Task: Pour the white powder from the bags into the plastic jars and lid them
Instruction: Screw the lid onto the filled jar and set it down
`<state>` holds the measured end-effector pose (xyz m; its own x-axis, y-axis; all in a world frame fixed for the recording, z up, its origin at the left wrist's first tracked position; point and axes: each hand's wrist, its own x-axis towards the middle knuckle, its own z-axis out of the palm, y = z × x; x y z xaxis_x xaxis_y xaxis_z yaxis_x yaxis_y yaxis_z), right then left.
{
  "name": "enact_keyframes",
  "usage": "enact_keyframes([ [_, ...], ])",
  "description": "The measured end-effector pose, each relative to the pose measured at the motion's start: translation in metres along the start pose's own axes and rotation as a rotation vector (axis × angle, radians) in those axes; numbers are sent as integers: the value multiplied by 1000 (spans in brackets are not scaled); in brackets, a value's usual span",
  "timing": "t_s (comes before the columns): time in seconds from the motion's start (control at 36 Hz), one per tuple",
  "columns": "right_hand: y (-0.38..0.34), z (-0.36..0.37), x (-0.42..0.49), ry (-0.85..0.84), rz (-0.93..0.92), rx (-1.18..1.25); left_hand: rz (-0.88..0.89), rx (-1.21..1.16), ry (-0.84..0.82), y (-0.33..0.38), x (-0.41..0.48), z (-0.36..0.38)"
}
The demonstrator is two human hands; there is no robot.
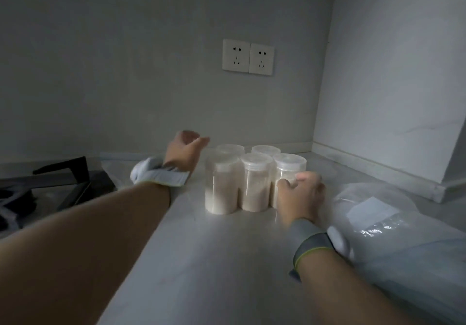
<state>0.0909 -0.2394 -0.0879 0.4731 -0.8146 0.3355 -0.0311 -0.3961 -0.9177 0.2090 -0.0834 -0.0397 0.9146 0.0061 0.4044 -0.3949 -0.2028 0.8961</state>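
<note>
currently, the right hand (301, 196) is curled round the lower side of the front right jar (290, 165), with thumb and fingers laid against its clear wall; the outline of the hand is blurred. a grey cuff (312, 245) with a green edge is worn at that wrist. the left hand (182, 151) is raised just left of the jar group and apart from it, with fingers loosely curled and nothing held; it is likewise blurred. a second cuff (158, 173) is seen at its wrist. the front right jar is set at the right end of a row of three, touching the front middle jar (254, 183), which touches the front left jar (222, 186). the back left jar (230, 149) and the back right jar (266, 150) are placed directly behind this row. all five jars are upright and lidded, and white powder (219, 201) is seen partway up the front three. the group is set on a pale counter (214, 261) near the wall corner. crumpled clear plastic bags (393, 236) are laid on the counter to the right of the jars, beside the right forearm, with a white label (369, 211) visible among them. a black hob (37, 186) is located at the left edge, and a double wall socket (248, 57) is mounted on the wall above the jars.
</note>
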Motion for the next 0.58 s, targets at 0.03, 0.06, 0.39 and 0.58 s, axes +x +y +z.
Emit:
enact_keyframes([
  [0.03, -1, 0, -2, -9, 6, 5, 46, 66, -40, 9, 7, 2],
  [0.06, 0, 0, -1, -17, 14, 8, 76, 138, -105, 17, 13, 7],
  [0.39, 1, 3, -1, -35, 25, 81, 78, 636, -753, 47, 31, 55],
  [0.58, 2, 4, -1, -39, 23, 83, 62, 541, -644, 42, 28, 54],
])
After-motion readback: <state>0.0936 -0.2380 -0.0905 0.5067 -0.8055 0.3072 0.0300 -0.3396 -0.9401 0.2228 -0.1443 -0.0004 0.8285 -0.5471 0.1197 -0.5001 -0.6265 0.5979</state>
